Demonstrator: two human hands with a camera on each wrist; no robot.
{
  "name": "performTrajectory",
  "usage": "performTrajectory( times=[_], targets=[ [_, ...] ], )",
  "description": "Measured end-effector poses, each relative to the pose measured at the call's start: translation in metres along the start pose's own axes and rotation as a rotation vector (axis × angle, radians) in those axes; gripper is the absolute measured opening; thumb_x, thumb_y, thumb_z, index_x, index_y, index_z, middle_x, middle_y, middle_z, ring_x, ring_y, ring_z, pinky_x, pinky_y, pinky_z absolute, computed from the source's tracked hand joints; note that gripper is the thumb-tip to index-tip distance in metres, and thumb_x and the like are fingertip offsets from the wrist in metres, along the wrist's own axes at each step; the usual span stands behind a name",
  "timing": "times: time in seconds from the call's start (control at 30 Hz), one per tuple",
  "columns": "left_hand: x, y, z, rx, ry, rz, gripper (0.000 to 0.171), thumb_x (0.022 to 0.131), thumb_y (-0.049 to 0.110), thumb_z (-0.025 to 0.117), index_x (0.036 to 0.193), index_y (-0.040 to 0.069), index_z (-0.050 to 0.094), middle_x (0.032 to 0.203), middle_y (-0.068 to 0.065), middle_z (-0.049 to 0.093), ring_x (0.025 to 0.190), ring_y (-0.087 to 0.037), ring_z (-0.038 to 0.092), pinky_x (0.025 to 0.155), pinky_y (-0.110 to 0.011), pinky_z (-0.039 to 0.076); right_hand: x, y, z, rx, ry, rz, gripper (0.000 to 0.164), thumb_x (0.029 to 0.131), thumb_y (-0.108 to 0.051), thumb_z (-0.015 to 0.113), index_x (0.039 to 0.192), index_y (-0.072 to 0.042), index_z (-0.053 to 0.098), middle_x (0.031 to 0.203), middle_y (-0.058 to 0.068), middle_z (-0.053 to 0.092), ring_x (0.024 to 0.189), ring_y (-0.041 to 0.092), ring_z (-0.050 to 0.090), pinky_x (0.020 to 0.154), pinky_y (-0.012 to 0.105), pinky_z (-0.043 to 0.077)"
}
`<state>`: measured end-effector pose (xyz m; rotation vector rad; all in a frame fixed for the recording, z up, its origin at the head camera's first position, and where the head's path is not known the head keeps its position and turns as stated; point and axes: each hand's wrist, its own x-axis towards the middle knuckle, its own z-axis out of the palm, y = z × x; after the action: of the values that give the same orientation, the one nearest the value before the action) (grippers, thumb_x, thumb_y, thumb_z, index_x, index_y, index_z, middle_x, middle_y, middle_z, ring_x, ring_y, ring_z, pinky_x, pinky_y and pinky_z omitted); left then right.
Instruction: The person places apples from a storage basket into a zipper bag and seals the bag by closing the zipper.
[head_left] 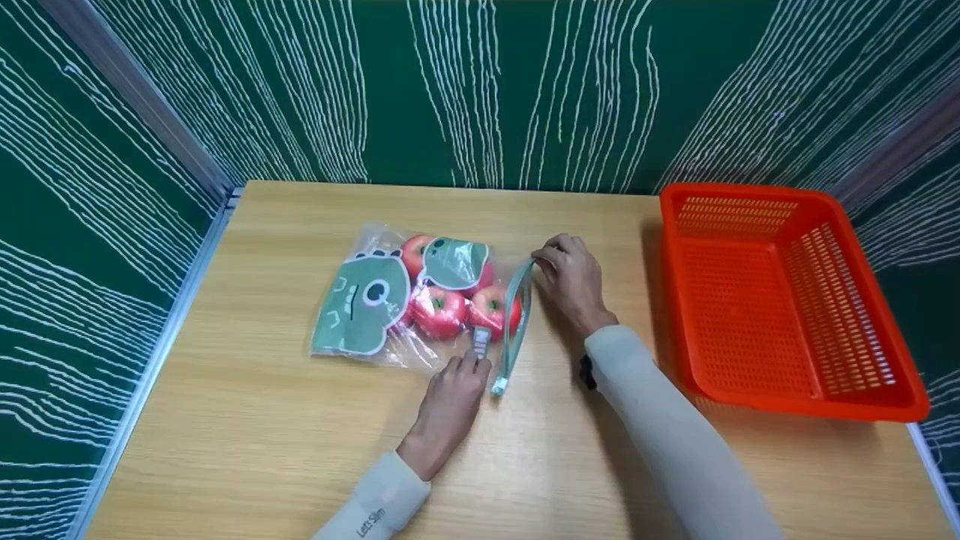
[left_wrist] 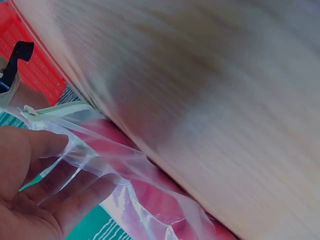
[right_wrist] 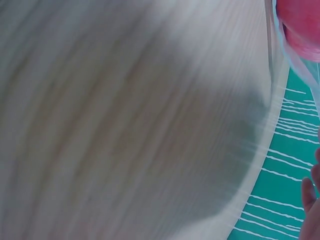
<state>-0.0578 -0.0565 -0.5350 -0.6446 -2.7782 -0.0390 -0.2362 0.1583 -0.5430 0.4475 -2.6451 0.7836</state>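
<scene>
A clear zip bag (head_left: 345, 315) with a green cartoon print lies on the table, several red apples (head_left: 440, 313) inside it. Its green zip edge (head_left: 513, 330) faces right and stands apart in a narrow loop, with a pale slider (head_left: 499, 385) at the near end. My left hand (head_left: 450, 401) pinches the bag's near side by the mouth; in the left wrist view its thumb and fingers (left_wrist: 47, 145) grip the clear plastic. At the far end of the zip edge, my right hand (head_left: 574, 281) pinches the strip. The right wrist view shows only part of that hand, at its border.
To the right stands an orange-red plastic basket (head_left: 727, 300) with slotted sides. The wooden table (head_left: 225, 420) meets green walls (head_left: 525, 90) with white wavy lines at the back and sides. A black band (head_left: 588, 373) is on my right wrist.
</scene>
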Motion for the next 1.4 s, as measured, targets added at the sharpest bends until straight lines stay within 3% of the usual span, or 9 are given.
performTrajectory(
  times=[0.1, 0.23, 0.43, 0.6, 0.97, 1.1, 1.2, 1.4],
  targets=[
    [-0.002, -0.001, 0.0, 0.022, 0.036, 0.007, 0.025, 0.089, 0.0, 0.081, 0.111, 0.004, 0.07, 0.096, -0.008, 0.065, 0.081, -0.017, 0.072, 0.066, -0.027, 0.064, 0.0, 0.001, -0.001, -0.006, 0.006, -0.001, 0.013, 0.102, -0.008, 0.07, 0.107, -0.006, 0.083, 0.113, 0.013, 0.067, 0.103, 0.03, 0.061, 0.089, 0.043, 0.059],
    [-0.003, -0.004, -0.001, 0.043, 0.036, 0.046, 0.028, 0.088, -0.001, 0.081, 0.113, 0.004, 0.069, 0.098, -0.008, 0.064, 0.083, -0.016, 0.071, 0.069, -0.026, 0.065, -0.001, 0.001, -0.003, 0.006, 0.005, 0.011, 0.014, 0.101, -0.007, 0.07, 0.108, -0.006, 0.082, 0.114, 0.013, 0.067, 0.104, 0.03, 0.06, 0.09, 0.043, 0.058],
    [-0.004, -0.01, -0.004, 0.034, 0.038, 0.12, 0.028, 0.09, 0.003, 0.082, 0.115, 0.006, 0.071, 0.106, -0.009, 0.068, 0.088, -0.017, 0.072, 0.073, -0.027, 0.065, -0.001, 0.001, -0.004, 0.005, -0.003, 0.027, 0.015, 0.102, -0.009, 0.07, 0.109, -0.007, 0.082, 0.114, 0.012, 0.066, 0.104, 0.03, 0.059, 0.09, 0.042, 0.058],
    [-0.004, -0.011, -0.005, 0.002, 0.078, 0.142, 0.026, 0.089, 0.007, 0.084, 0.113, 0.008, 0.074, 0.105, -0.008, 0.069, 0.089, -0.018, 0.073, 0.071, -0.028, 0.066, -0.001, 0.001, -0.005, 0.01, 0.008, 0.017, 0.015, 0.102, -0.009, 0.07, 0.109, -0.007, 0.083, 0.113, 0.012, 0.066, 0.103, 0.03, 0.059, 0.09, 0.041, 0.058],
    [-0.006, -0.015, -0.009, -0.051, 0.157, 0.095, 0.033, 0.084, 0.0, 0.086, 0.113, 0.008, 0.072, 0.122, -0.012, 0.07, 0.1, -0.022, 0.074, 0.076, -0.033, 0.066, -0.002, 0.002, -0.007, 0.002, 0.023, 0.013, 0.014, 0.102, -0.007, 0.069, 0.106, -0.007, 0.083, 0.111, 0.011, 0.067, 0.102, 0.029, 0.059, 0.089, 0.042, 0.059],
    [-0.007, -0.017, -0.011, -0.116, 0.181, 0.078, 0.039, 0.084, 0.0, 0.087, 0.119, 0.006, 0.072, 0.132, -0.014, 0.069, 0.113, -0.027, 0.074, 0.084, -0.036, 0.065, 0.0, 0.001, -0.008, 0.006, 0.018, 0.023, 0.015, 0.102, -0.007, 0.069, 0.107, -0.007, 0.083, 0.112, 0.011, 0.067, 0.103, 0.029, 0.059, 0.092, 0.042, 0.06],
    [-0.005, -0.019, -0.014, -0.195, 0.199, 0.051, 0.038, 0.086, 0.001, 0.086, 0.121, 0.005, 0.071, 0.127, -0.014, 0.071, 0.117, -0.028, 0.073, 0.086, -0.037, 0.064, 0.002, 0.001, -0.011, 0.014, 0.02, 0.027, 0.015, 0.102, -0.006, 0.069, 0.108, -0.006, 0.083, 0.113, 0.012, 0.067, 0.104, 0.03, 0.059, 0.093, 0.042, 0.059],
    [-0.001, -0.023, -0.022, -0.376, 0.245, -0.035, 0.02, 0.093, 0.0, 0.079, 0.112, 0.004, 0.074, 0.102, -0.009, 0.069, 0.099, -0.024, 0.076, 0.085, -0.034, 0.065, 0.004, 0.0, -0.017, 0.031, 0.059, 0.006, 0.014, 0.102, -0.006, 0.069, 0.106, -0.006, 0.083, 0.111, 0.012, 0.068, 0.104, 0.031, 0.06, 0.088, 0.043, 0.059]
  ],
)
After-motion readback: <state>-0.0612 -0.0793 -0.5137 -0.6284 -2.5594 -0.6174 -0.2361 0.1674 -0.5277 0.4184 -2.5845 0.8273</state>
